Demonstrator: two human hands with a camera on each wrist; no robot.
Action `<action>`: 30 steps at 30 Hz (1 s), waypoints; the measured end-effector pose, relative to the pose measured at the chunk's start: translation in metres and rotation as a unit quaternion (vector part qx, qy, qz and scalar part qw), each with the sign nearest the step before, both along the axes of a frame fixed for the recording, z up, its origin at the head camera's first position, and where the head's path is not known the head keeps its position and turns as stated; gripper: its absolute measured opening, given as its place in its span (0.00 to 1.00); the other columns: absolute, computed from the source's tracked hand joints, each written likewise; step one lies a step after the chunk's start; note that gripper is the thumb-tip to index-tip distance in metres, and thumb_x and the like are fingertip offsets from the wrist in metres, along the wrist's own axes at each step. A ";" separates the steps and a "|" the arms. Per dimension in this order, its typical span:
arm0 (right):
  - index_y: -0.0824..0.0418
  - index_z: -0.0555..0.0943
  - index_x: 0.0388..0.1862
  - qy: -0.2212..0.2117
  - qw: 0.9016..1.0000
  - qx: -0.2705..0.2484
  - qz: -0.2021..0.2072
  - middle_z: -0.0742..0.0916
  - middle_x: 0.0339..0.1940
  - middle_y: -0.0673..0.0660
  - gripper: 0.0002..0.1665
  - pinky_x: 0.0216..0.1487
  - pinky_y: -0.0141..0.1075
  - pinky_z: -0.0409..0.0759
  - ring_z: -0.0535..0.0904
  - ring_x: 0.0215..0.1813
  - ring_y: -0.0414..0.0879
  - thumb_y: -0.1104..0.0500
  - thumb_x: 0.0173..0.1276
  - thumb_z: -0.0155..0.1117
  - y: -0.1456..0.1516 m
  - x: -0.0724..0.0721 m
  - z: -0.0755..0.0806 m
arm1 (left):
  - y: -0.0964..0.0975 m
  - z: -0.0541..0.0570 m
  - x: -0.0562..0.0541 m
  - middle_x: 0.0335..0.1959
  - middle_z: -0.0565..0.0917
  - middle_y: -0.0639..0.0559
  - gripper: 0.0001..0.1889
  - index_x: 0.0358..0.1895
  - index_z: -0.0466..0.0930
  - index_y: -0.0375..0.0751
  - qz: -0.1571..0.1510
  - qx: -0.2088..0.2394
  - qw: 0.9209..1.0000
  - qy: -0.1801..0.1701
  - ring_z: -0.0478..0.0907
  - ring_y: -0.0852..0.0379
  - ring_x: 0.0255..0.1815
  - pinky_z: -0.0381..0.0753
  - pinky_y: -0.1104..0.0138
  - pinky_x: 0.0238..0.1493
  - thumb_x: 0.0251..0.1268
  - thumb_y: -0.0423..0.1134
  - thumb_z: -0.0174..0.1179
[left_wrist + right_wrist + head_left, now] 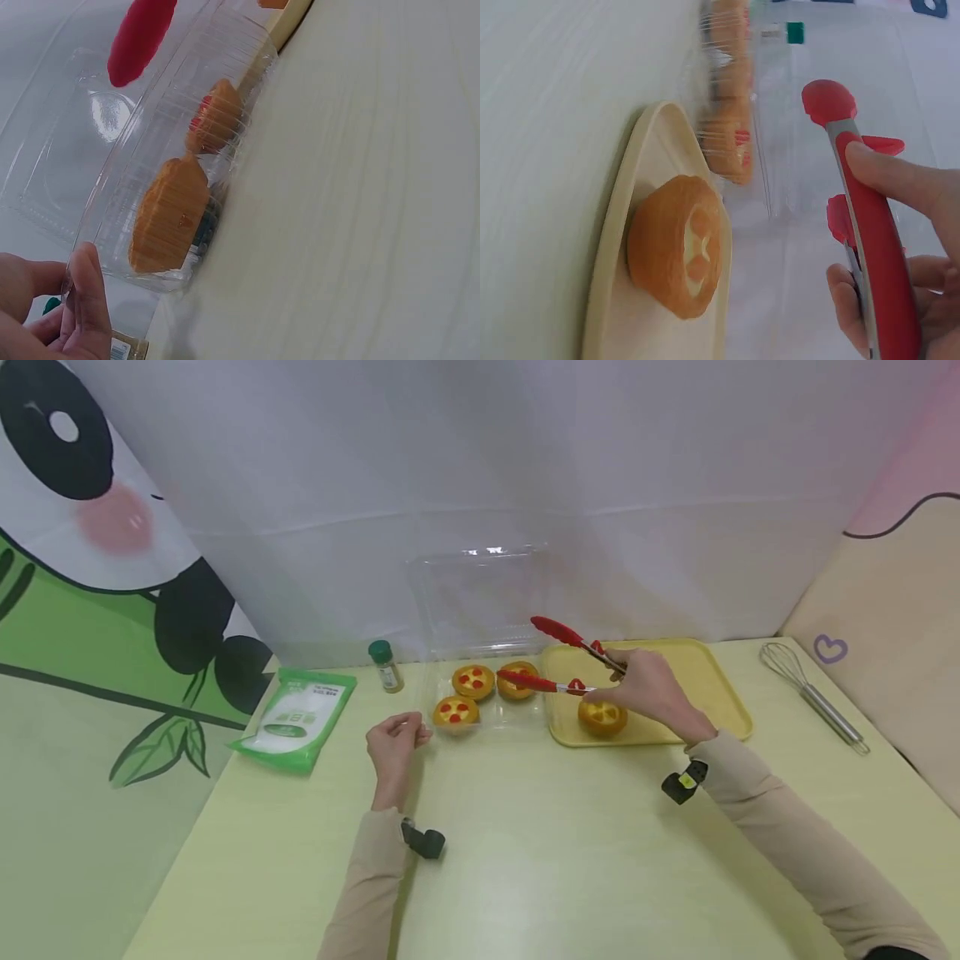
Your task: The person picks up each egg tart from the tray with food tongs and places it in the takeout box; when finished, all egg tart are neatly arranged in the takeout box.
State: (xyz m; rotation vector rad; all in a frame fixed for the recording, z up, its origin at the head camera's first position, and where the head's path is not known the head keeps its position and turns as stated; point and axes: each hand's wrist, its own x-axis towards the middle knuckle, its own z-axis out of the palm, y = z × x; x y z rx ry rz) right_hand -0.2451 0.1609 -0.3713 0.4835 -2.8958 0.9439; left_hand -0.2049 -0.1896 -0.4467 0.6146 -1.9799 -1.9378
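In the head view, my left hand (393,745) pinches the near left corner of a clear plastic clamshell box (510,717), its lid (483,597) raised at the back. Inside sit three small round tarts with red bits on top: a back left tart (472,681), a front left tart (455,711) and one at the right, partly behind the tongs. My right hand (647,687) holds red-tipped tongs (557,631), arms spread and nothing between them, above the box's right side. Below that hand, another tart (602,718) rests on a yellow tray (716,697).
Left of the box stands a small green-capped jar (386,667). Further left lies a green and white packet (298,720). A metal whisk (813,697) lies right of the tray. A white cloth (360,527) hangs behind the table (540,852).
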 end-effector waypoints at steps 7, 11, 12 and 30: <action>0.65 0.76 0.63 -0.083 0.993 -0.071 -0.033 0.86 0.29 0.56 0.46 0.22 0.34 0.62 0.70 0.27 0.47 0.40 0.51 0.77 0.035 0.010 -0.005 | -0.003 0.001 0.001 0.27 0.83 0.49 0.12 0.48 0.81 0.28 -0.002 -0.012 1.000 0.000 0.82 0.65 0.22 0.86 0.75 0.31 0.69 0.34 0.59; 0.66 0.73 0.67 -0.106 0.991 -0.072 -0.048 0.87 0.34 0.57 0.51 0.26 0.34 0.64 0.71 0.33 0.48 0.36 0.52 0.75 0.054 0.017 -0.012 | -0.003 0.001 0.000 0.26 0.83 0.51 0.12 0.48 0.81 0.29 0.001 -0.013 1.000 -0.003 0.81 0.66 0.22 0.86 0.75 0.31 0.69 0.35 0.59; 0.66 0.73 0.67 -0.110 0.990 -0.073 -0.050 0.87 0.34 0.56 0.51 0.26 0.34 0.64 0.71 0.34 0.48 0.36 0.52 0.75 0.058 0.019 -0.013 | -0.003 0.001 0.000 0.25 0.82 0.52 0.12 0.48 0.81 0.29 0.002 -0.012 1.000 -0.003 0.81 0.66 0.21 0.86 0.75 0.30 0.69 0.35 0.59; 0.69 0.70 0.68 -0.136 0.989 -0.034 -0.056 0.85 0.27 0.52 0.56 0.18 0.35 0.60 0.64 0.22 0.42 0.34 0.50 0.75 0.104 0.054 -0.040 | 0.001 0.000 0.000 0.21 0.82 0.54 0.12 0.47 0.80 0.24 -0.002 0.002 1.000 0.021 0.81 0.66 0.19 0.85 0.75 0.28 0.68 0.32 0.59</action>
